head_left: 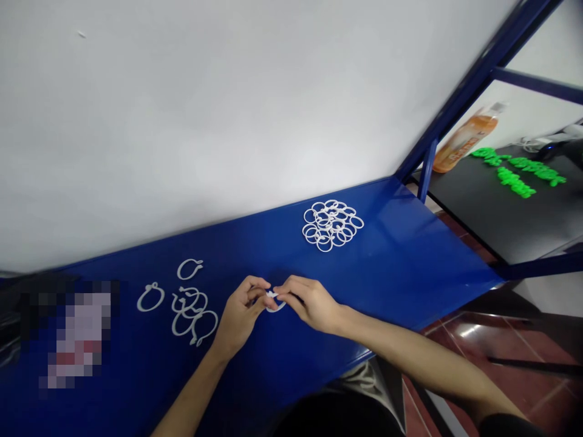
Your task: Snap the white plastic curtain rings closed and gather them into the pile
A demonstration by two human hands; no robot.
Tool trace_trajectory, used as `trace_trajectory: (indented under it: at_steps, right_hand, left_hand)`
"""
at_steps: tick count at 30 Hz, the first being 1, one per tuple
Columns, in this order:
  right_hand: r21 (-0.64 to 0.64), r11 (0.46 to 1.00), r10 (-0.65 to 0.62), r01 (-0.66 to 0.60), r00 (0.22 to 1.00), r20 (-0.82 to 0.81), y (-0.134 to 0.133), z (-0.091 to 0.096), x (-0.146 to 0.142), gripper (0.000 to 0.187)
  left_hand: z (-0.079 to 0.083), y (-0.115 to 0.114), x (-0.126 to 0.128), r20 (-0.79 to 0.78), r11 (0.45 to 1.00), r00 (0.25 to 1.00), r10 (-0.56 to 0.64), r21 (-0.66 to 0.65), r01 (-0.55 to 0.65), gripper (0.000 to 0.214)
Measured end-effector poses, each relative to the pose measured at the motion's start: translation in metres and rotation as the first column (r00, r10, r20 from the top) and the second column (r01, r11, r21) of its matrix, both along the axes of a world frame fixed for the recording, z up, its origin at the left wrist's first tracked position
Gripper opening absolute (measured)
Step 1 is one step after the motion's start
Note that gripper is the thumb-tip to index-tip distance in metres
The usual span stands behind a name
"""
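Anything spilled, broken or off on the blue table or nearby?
No visible spill or damage around the pile of white rings. Only the orange bottle, far right, looks odd: it leans, possibly just wide-angle distortion. The pixelated patch at left can't be judged.

Bare left hand (241,312) is curled into a loose pinch, bare left forearm (195,388) angling up from below it. Bare right hand (314,304) is pinching too, just right of the left hand, its bare right forearm (401,349) slanting off to a black sleeve (505,425).
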State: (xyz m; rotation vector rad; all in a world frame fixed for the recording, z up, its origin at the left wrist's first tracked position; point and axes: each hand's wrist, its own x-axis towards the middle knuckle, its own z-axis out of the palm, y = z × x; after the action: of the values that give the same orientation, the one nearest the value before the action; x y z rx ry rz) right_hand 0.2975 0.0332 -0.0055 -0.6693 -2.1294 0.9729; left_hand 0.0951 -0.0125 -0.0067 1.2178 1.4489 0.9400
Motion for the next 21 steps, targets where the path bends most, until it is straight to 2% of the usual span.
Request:
trace_trajectory:
  at_steps: [7, 12, 17, 21]
  right_hand:
    - [0.111, 0.987, 0.111, -0.116, 0.993, 0.051, -0.0031, -0.0005, 0.0048, 0.024]
    - [0.148, 0.984, 0.103, -0.102, 0.995, 0.004, 0.0004, 0.0018, 0.0085, 0.027]
    - [0.022, 0.994, -0.100, 0.104, 0.984, -0.150, 0.0040, -0.0006, 0.0064, 0.021]
    - [-0.132, 0.984, -0.141, 0.119, 0.976, -0.167, 0.0018, -0.0018, 0.0044, 0.015]
  left_hand:
    - [-0.0049, -0.0012, 0.0016, 0.058, 0.998, 0.997, -0.056, -0.033, 0.058, 0.038]
    - [-0.0027, -0.0034, 0.0027, 0.040, 0.994, 0.993, -0.110, 0.002, 0.110, 0.035]
    - [0.0019, -0.0059, 0.0037, 0.011, 0.985, 0.985, -0.170, 0.032, 0.170, 0.042]
    - [-0.0014, -0.0077, 0.0074, -0.027, 0.979, 0.983, -0.181, 0.089, 0.182, 0.047]
